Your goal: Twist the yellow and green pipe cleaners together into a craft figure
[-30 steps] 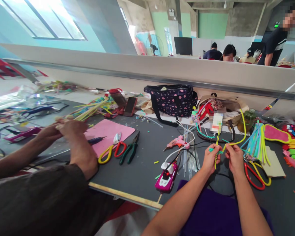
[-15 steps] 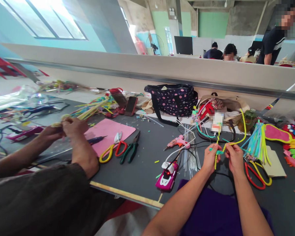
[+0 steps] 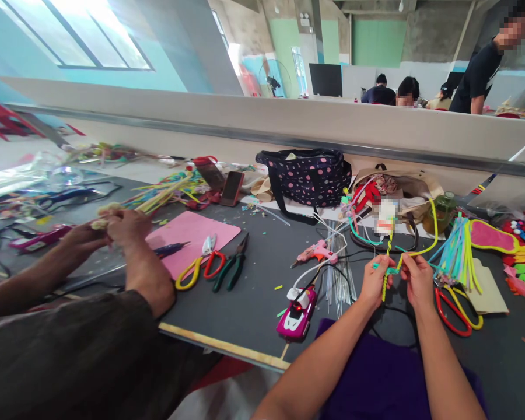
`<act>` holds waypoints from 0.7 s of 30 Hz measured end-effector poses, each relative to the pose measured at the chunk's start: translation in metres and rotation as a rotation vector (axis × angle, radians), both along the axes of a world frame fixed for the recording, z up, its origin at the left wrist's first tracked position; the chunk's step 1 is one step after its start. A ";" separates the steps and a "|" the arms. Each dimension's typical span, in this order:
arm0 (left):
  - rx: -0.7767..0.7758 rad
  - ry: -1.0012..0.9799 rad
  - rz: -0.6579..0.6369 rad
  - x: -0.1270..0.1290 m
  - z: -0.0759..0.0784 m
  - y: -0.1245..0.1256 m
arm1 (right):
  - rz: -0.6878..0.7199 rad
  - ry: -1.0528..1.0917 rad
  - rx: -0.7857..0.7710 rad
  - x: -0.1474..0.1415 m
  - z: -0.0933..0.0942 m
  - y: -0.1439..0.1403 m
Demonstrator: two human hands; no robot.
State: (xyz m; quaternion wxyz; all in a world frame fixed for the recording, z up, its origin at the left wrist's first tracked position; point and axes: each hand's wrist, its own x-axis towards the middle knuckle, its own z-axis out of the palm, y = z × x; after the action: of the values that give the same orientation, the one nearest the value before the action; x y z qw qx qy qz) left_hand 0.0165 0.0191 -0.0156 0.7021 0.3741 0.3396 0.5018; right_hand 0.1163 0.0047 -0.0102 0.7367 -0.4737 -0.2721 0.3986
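My left hand [image 3: 375, 279] pinches a twisted yellow pipe cleaner [image 3: 384, 287] with a teal one wound across it. The yellow twist sticks out above and below the fingers. Close beside it, my right hand [image 3: 417, 275] is closed on the long yellow strand [image 3: 434, 224], which arches up and over to the right. Both hands are above the dark table, with the fingertips near each other. Red-and-yellow-handled scissors [image 3: 455, 312] lie right of my right hand, by a bundle of teal and yellow pipe cleaners [image 3: 461, 256].
Left of my hands are a pink glue gun [image 3: 319, 252], a magenta power strip [image 3: 298, 318], green pliers [image 3: 231, 269] and more scissors [image 3: 196, 268]. A dark patterned bag [image 3: 308, 178] stands behind. At left, a co-worker's hands [image 3: 122, 224] hold something pale.
My hands stay almost in place on the pipe cleaners. The co-worker's hands at the left have shifted slightly left. The standing person at the back right leans further left.
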 end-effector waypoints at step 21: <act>0.002 0.007 -0.002 0.000 -0.001 0.000 | -0.009 0.067 -0.021 0.000 0.007 -0.002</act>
State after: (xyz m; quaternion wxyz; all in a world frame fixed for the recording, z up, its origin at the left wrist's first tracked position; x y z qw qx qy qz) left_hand 0.0160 0.0192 -0.0169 0.7009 0.3768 0.3413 0.5003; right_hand 0.1167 0.0030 -0.0032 0.7422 -0.4689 -0.2409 0.4137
